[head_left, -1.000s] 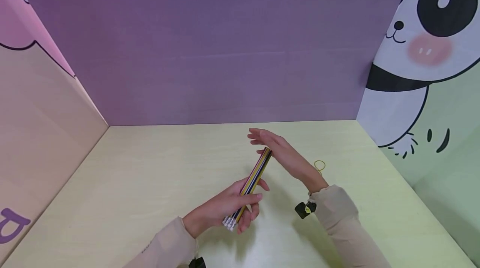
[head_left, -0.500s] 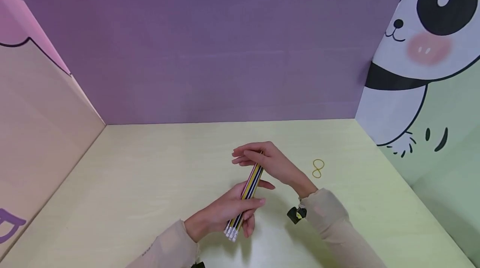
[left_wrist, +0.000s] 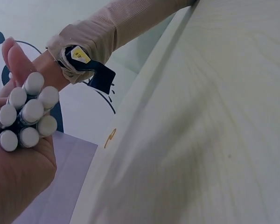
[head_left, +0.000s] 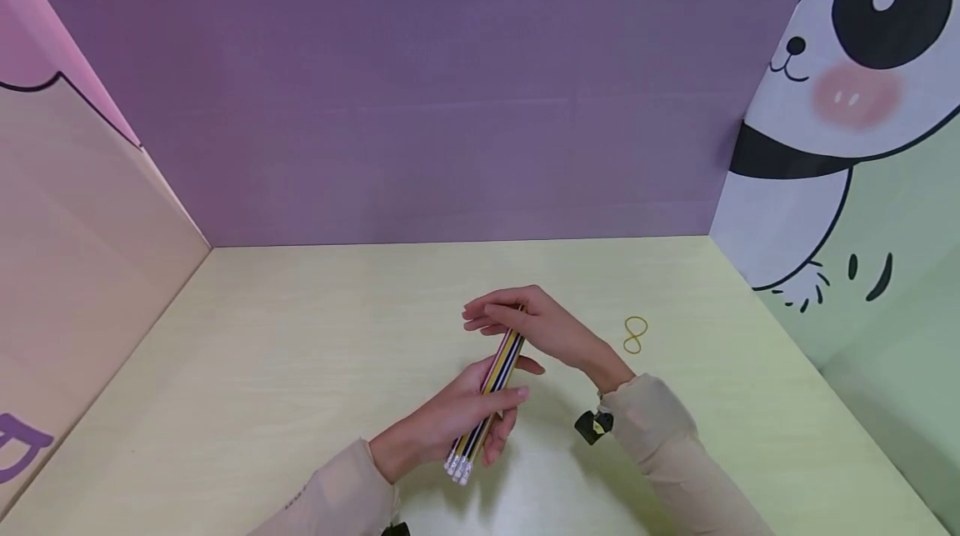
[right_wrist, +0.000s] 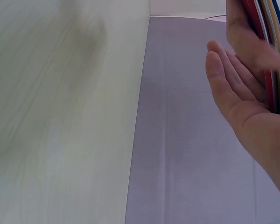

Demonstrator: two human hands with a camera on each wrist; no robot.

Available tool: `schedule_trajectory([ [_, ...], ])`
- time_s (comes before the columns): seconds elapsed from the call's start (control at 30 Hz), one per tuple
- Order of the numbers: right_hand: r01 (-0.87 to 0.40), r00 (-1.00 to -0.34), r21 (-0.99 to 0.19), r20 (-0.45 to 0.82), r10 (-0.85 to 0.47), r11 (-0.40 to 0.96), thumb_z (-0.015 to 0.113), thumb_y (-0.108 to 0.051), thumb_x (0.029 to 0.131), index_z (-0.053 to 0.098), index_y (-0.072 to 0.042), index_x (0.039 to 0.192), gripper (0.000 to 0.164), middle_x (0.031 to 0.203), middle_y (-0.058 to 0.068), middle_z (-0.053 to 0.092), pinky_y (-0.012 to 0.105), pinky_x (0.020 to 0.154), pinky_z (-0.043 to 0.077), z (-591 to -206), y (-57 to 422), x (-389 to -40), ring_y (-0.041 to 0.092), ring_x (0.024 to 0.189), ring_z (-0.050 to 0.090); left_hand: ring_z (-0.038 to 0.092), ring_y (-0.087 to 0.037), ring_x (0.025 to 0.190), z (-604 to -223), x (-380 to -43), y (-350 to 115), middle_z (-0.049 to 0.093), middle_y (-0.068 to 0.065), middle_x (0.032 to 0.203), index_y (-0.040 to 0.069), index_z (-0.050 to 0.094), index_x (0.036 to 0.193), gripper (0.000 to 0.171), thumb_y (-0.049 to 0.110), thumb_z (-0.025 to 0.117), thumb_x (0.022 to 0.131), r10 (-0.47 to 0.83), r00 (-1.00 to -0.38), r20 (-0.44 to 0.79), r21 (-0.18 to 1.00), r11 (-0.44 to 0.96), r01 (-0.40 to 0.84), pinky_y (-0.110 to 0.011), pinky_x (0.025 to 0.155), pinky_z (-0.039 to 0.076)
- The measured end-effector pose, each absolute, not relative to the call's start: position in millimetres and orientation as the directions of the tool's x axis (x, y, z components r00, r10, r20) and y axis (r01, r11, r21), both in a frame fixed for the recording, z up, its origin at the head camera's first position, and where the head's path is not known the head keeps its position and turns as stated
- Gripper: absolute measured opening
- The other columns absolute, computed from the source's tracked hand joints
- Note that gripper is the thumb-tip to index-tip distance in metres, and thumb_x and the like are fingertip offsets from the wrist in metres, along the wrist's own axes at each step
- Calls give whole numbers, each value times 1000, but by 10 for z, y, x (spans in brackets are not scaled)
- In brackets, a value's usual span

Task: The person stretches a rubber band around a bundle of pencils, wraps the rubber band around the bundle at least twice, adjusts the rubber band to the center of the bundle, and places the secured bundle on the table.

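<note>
Bundle of pencils (head_left: 500, 373) held aslant between two hands, as I view it remotely.
The bundle, my landmark, is above the pale tabletop (head_left: 300, 369). The left hand (head_left: 467, 411) grips its lower part, thumb laid across the front; in the left wrist view I count eight white eraser ends (left_wrist: 32, 111), clustered and facing the camera. At the bundle's upper end, the right hand (head_left: 546, 324) has its fingers extended and its palm touching the pencils; I note a black strap (head_left: 594, 427) at that wrist. To the right of the bundle, a yellow band (head_left: 633, 336) lies on the tabletop, twisted into a figure-eight. Behind the bundle I see a purple wall (head_left: 450, 102).
</note>
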State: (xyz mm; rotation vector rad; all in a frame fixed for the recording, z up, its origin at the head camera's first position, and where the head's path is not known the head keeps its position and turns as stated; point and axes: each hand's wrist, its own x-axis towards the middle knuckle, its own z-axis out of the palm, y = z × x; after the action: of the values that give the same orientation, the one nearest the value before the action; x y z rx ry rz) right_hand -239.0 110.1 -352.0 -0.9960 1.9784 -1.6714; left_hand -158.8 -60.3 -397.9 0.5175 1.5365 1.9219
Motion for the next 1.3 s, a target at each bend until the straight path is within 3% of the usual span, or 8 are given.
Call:
schedule_trajectory([
  [0.17,-283,-670,-959,177,-721,28,49,-14,106,65,-1,126,29,124,10,68,37,102,50,-3518,1107,-2366,26,116,65,55,-17,38,-3965,-1568,-587,37,1,53,9,45,136,37,23,56,103,681,-728,-83,967,-121,-224,-30,40,45],
  [0.47,-297,-635,-954,167,-754,39,49,-18,107,63,-1,129,32,126,13,67,37,99,52,-3477,1037,-2285,25,116,65,55,-13,39,-3901,-1566,-615,35,3,52,2,48,127,33,24,55,104,684,-728,-40,971,-144,-188,-25,41,44],
  [0.63,-239,-674,-971,145,-724,28,42,-36,108,58,-11,137,41,130,9,65,38,100,51,-3392,1098,-2284,24,121,62,56,-13,38,-3856,-1544,-624,34,4,50,3,46,121,25,19,53,104,702,-712,-14,966,-175,-192,-25,39,46],
  [0.77,-215,-720,-977,162,-675,-4,33,-47,108,55,-12,141,52,136,9,60,39,104,48,-3264,1262,-2315,26,127,57,56,-12,38,-3843,-1541,-633,34,4,51,4,46,121,23,19,53,104,702,-712,-19,965,-173,-197,-25,39,46],
  [0.97,-299,-768,-954,225,-600,25,26,-46,109,53,-9,141,56,141,8,57,39,106,47,-3069,1542,-2342,26,131,53,57,-13,39,-3866,-1575,-648,34,3,50,4,45,122,26,20,54,104,675,-736,-45,968,-153,-200,-25,40,47],
  [1.17,-320,-823,-937,203,-530,138,33,-44,109,55,-7,138,52,140,7,56,39,105,47,-3058,1634,-2394,27,131,52,57,-13,41,-3894,-1712,-747,34,3,49,5,44,126,29,20,54,103,615,-787,-45,963,-184,-198,-26,41,48],
  [1.3,-351,-859,-886,176,-480,303,42,-42,107,55,-6,136,48,138,8,57,44,106,46,-3122,1683,-2445,28,128,54,57,-14,43,-3906,-1809,-845,39,2,53,8,45,126,27,19,53,104,559,-827,-63,957,-202,-210,-26,44,47],
])
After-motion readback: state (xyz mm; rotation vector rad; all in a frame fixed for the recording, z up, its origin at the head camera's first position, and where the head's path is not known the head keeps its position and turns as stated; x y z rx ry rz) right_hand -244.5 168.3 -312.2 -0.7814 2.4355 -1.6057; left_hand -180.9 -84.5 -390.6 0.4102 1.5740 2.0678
